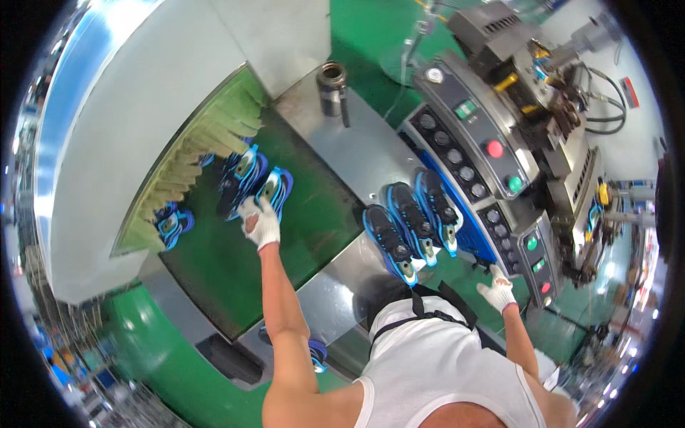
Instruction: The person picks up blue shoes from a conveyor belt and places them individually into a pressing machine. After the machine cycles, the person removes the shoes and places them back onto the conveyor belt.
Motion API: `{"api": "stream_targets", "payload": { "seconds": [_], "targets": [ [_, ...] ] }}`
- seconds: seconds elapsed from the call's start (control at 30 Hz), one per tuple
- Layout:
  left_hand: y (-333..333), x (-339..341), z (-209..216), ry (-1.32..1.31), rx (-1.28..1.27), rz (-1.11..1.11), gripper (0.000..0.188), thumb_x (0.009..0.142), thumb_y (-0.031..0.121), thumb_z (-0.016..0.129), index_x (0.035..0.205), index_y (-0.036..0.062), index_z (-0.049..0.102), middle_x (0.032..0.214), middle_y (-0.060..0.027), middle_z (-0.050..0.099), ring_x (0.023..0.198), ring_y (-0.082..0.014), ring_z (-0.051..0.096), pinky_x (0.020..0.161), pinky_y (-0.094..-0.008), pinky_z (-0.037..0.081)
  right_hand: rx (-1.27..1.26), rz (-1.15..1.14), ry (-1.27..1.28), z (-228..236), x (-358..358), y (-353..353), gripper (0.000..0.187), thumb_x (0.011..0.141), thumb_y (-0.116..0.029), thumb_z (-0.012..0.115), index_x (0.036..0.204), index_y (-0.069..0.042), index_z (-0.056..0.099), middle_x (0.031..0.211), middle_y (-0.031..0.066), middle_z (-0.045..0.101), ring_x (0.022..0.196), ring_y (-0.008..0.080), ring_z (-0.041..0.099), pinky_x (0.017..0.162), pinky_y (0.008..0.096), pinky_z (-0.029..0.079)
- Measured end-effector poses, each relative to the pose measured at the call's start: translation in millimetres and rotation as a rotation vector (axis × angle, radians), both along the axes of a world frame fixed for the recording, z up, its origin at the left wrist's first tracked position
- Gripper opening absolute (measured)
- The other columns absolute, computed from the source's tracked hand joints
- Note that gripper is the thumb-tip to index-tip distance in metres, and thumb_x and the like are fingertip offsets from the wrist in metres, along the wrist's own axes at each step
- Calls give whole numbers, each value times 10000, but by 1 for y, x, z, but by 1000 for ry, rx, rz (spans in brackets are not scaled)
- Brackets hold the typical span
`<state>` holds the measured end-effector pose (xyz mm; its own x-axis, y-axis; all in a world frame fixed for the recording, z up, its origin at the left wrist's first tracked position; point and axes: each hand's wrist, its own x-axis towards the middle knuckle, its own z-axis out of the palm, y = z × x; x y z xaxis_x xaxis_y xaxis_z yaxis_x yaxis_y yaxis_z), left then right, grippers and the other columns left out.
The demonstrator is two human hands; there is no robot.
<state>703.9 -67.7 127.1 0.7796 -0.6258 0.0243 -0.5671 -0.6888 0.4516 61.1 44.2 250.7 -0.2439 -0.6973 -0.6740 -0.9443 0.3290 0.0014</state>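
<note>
1. The left hand (260, 224), in a white knit glove, reaches onto the dark green conveyor belt (235, 271) and rests on the heel end of a blue and black shoe (275, 189); its fingers curl around that end.
2. A second shoe (239, 178) of the same colours lies just beside it, near the fringe of pale green strip curtains (207, 143).
3. The right hand (497, 289), also gloved, hangs near the slanted grey control panel (492, 207) with round buttons; its fingers are loosely bent, holding nothing.
4. Three more shoes (414, 225) stand side by side on the brushed metal ledge (357, 153).
5. A dull steel cylinder (331, 87) stands upright at the ledge's far end.
</note>
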Motion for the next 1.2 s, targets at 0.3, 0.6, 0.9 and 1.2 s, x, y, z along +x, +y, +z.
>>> {"api": "stream_targets", "payload": {
  "seconds": [0.3, 0.6, 0.9, 1.2],
  "targets": [
    [44, -107, 111, 54, -222, -571, 202, 855, 30, 698, 1054, -7, 690, 1089, -187, 639, 987, -349, 653, 884, -445, 532, -289, 82, -933, 86, 147, -73, 721, 822, -351, 740, 1397, 26, 523, 1297, 272, 598, 1242, 406, 592, 1063, 429, 480],
    [-48, -335, 267, 96, -353, -1621, 362, 763, 41, 805, 1110, 83, 712, 1108, -120, 710, 994, -324, 700, 860, -410, 573, -797, 165, -1148, 72, 145, -136, 483, 821, -224, 769, 1229, -16, 618, 1064, 206, 718, 984, 366, 716, 846, 415, 570],
    [-170, -445, 337, 55, -746, -1434, 578, 849, -65, 753, 1387, 25, 563, 1393, -166, 557, 1053, -240, 677, 913, -351, 586, -129, -703, -1707, 111, -64, -112, 698, 820, -258, 874, 1378, 43, 582, 1233, 144, 695, 1077, 193, 674, 925, 314, 555],
    [-265, -484, 294, -15, -528, -1500, 434, 922, 51, 719, 1341, 17, 614, 1324, -188, 634, 1222, -349, 621, 1057, -432, 496, -467, -1045, -2241, 141, -121, -121, 615, 835, 96, 655, 1434, 49, 524, 1247, 202, 702, 1042, 270, 742, 887, 403, 635]
  ]
}}
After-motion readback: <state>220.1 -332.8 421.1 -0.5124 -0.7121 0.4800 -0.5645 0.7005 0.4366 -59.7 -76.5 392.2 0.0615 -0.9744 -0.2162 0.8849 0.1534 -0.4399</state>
